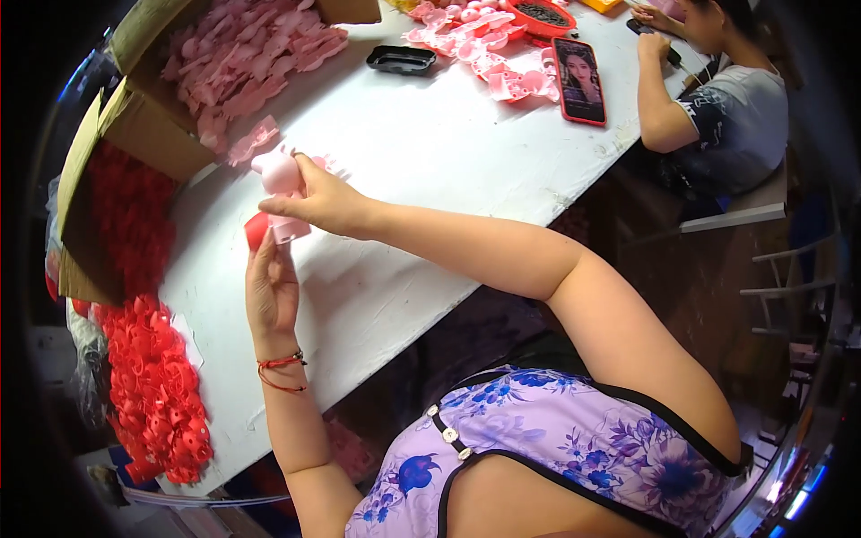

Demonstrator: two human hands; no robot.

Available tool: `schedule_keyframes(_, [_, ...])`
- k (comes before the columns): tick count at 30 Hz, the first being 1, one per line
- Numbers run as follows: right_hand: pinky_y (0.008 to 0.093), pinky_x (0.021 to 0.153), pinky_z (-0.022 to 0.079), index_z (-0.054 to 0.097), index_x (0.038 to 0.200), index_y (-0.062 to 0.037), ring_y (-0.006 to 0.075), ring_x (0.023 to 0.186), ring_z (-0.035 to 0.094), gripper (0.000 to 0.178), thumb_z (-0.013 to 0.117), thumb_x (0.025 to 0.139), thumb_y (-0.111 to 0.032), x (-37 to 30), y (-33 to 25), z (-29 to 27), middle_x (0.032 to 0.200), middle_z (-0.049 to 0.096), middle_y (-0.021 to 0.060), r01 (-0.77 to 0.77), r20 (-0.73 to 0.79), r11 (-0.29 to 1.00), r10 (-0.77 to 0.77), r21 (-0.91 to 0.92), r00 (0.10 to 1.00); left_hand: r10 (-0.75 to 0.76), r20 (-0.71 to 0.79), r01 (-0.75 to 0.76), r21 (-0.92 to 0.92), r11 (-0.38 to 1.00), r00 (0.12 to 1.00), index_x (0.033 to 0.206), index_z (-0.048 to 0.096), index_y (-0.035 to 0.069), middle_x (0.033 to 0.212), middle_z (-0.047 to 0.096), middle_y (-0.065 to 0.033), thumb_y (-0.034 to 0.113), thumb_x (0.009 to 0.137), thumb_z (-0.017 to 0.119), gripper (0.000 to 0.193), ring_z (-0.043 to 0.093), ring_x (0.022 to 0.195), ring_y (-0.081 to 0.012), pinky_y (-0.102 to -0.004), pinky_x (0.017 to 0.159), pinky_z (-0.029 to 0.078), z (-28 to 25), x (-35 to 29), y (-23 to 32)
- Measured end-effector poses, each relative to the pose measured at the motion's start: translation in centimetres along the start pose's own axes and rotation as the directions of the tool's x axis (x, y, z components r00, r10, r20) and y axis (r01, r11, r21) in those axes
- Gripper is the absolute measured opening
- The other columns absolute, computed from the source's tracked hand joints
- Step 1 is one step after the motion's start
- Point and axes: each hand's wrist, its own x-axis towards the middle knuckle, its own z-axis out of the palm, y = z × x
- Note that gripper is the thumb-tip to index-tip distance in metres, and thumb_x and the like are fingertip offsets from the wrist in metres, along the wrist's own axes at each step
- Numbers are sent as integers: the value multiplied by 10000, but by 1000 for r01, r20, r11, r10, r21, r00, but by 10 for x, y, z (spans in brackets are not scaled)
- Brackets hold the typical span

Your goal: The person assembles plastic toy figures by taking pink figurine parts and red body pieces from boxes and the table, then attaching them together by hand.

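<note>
Bright white tabletop (430,152), dim floor (668,291), fisheye curvature toward a soft, black rim.

The bare left forearm (294,414) reaches toward the far side, its wrist (276,344) nearly straight, the bare left-hand grip (272,291) closed at the fingertips. The bare right arm (484,247) bends at the elbow (570,267) and crosses leftward, the bare right-hand grip (330,201) curled, its thumb (289,207) stretched left.

Workshop with heaped red parts (160,394)
</note>
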Motion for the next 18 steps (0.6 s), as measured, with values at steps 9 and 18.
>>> schedule_keyframes(9, [335, 860, 477, 245, 1246, -25, 216, 1026, 556, 393, 434, 911, -108, 4, -1, 6, 1211, 500, 136, -281, -23, 885, 311, 371, 950, 243, 19, -221, 488, 844, 970, 1109, 555, -37, 939, 599, -57, 139, 895, 566, 278, 562, 810, -107, -255, 767, 480, -5, -6, 15])
schedule_keyframes(18, [311, 877, 468, 353, 1261, -7, 148, 1069, 510, 423, 512, 919, -201, 0, -8, 0, 1249, 468, 104, -439, 250, 861, 380, 257, 891, -140, 143, 64, 439, 896, 980, 1007, 561, 1, 823, 559, -28, 130, 856, 607, 205, 482, 645, -73, -186, 573, 396, -4, -13, 35])
